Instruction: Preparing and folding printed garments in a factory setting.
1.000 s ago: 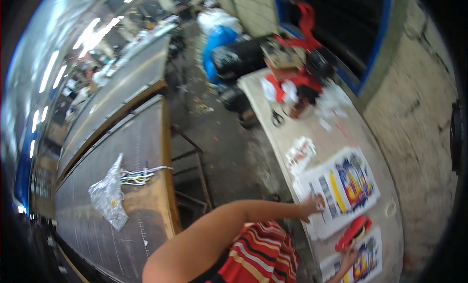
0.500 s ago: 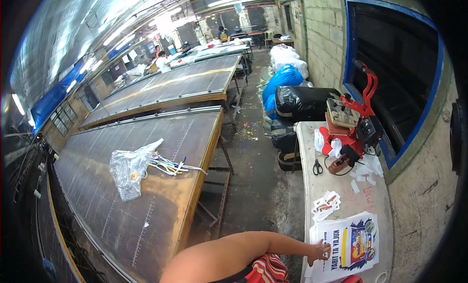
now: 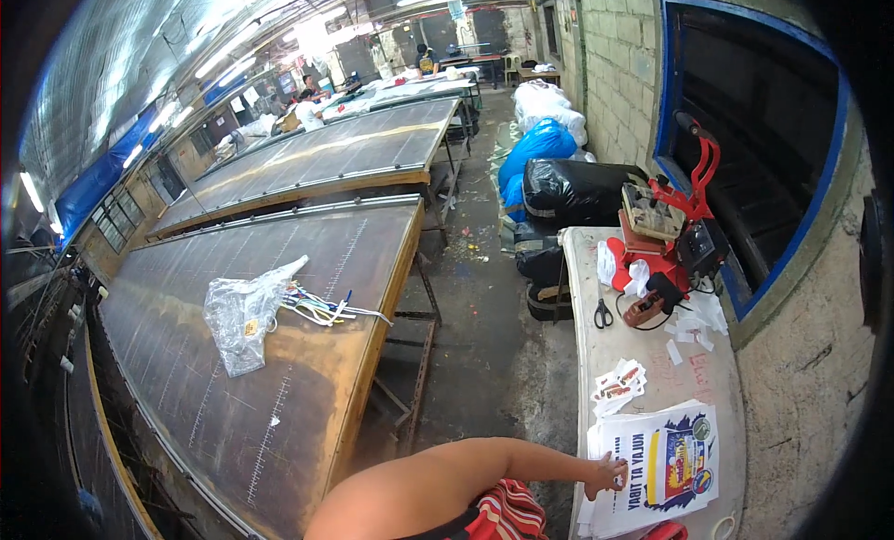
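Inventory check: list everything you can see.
Right table: one, pale, right side
Printed sheets: one stack, white, right table's near end
Small cards: several, white and brown, beyond the sheets
Red object: one, cut off at bottom edge
Ring: one, pale, right table
Scissors: one, black, right table
Paper scraps: several, white, right table
Press-like machine: one, red and black, right table's far end
Long tables: at least two, dark, left
Plastic bag: one, clear, nearest long table
Cords: several, mixed, beside the plastic bag
Full bags: several, white, blue, black, beyond right table
People: three, mixed clothing, far background
Window: one, blue-framed, right side
Striped clothing: red, bottom centre
Left hand: one, bare, at sheets' left side
Right hand: not in view
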Demonstrator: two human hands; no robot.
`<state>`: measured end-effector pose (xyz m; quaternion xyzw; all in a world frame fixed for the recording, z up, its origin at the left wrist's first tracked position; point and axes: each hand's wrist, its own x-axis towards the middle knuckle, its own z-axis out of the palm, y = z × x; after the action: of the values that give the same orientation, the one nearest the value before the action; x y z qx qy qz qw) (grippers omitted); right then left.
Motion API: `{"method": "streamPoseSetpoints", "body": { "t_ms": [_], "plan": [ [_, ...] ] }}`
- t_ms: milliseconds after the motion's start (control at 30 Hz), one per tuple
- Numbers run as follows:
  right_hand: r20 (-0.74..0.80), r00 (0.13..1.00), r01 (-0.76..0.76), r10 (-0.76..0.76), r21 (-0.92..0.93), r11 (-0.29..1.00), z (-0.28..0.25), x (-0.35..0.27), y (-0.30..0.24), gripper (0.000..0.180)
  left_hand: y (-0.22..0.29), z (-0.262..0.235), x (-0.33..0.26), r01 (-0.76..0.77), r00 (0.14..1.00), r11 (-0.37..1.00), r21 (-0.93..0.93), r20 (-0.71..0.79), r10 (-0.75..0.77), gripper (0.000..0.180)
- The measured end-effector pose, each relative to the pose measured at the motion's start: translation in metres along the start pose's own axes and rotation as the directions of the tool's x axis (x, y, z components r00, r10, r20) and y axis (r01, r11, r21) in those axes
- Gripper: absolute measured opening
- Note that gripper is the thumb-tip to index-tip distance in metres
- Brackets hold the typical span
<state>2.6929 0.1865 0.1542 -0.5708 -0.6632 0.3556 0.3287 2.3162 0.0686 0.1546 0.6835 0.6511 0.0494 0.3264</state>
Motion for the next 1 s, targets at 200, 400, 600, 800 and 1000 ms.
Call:
{"method": "streamPoseSetpoints", "body": {
  "t_ms": [200,400,600,800,1000],
  "plan": [
    [0.021,1.000,0.002,-0.001,-0.013,1.000,-0.003,-0.003,0.006,0.021,-0.001,0.001,0.000,-0.010,1.000,1.000,0.016,0.008,0.010,0.091],
    [0.055,0.998,0.028,-0.025,-0.044,0.999,-0.018,-0.015,0.019,0.024,-0.007,0.015,0.006,-0.011,0.997,0.998,0.054,-0.081,0.015,0.085],
    [0.231,0.973,-0.002,0.005,-0.013,1.000,-0.054,-0.042,0.014,0.027,-0.009,0.018,0.005,0.037,0.983,0.996,-0.086,-0.177,-0.052,0.088],
    [0.232,0.971,-0.091,0.058,0.136,0.987,-0.015,-0.035,-0.096,0.015,0.013,0.010,-0.011,0.110,0.978,0.987,0.115,-0.192,-0.086,0.086],
    [0.438,0.898,-0.146,0.048,0.193,0.970,0.090,0.007,-0.163,0.016,0.020,0.017,-0.015,0.262,0.930,0.944,0.201,-0.313,-0.192,0.089]
  ]
}}
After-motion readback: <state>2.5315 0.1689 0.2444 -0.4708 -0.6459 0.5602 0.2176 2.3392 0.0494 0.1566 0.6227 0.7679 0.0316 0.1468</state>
